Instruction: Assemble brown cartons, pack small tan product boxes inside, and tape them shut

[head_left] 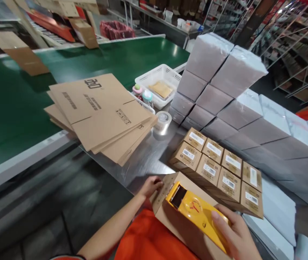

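My right hand (235, 231) is wrapped around the rear of a yellow tape dispenser (197, 213), which lies against the top of a cardboard box (182, 231). The box sits in front of my body at the table's near edge. At the box's left end, my left hand (152, 187) has its fingers curled in against the end panel. The dispenser's dark front opening faces that same end. Just beyond the box stands a block of small taped brown cartons (209, 169) with white labels.
Flattened cardboard boxes (100, 108) lie stacked at the left, overhanging the metal table (140, 166). Behind are a clear tape roll (162, 121), a white basket (158, 74) and a green conveyor belt (116, 57) carrying cartons. White wrapped blocks (213, 68) form a wall at right.
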Demonstrator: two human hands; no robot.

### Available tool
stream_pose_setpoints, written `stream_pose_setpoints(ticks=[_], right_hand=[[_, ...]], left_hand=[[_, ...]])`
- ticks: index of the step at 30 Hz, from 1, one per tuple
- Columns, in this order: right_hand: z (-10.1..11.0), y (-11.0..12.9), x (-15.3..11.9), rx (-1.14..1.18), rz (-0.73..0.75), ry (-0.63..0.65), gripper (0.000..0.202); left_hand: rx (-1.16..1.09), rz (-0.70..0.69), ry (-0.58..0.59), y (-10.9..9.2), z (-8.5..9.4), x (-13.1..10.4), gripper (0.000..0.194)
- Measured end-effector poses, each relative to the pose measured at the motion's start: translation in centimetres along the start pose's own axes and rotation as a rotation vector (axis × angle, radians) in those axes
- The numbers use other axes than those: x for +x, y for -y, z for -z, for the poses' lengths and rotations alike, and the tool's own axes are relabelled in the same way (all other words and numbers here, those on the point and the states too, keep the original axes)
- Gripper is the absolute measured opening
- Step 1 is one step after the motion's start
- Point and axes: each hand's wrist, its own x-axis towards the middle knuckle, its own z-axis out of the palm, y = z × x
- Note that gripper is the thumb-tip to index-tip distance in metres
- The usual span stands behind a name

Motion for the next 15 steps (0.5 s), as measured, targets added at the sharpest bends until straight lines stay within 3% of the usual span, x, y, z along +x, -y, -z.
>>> stream_pose_setpoints(ticks=[4,15], right_hand=[[0.1,-0.2,-0.4,0.019,-0.038,-0.002,0.056],[-0.3,0.0,-1.0,0.073,-0.056,-0.136,0.053]], left_hand=[[0.085,-0.087,-0.063,0.1,-1.5,-0.9,0.013],[0.262,-0.136,-0.043,-0.6,-1.8,-1.6,0.019]])
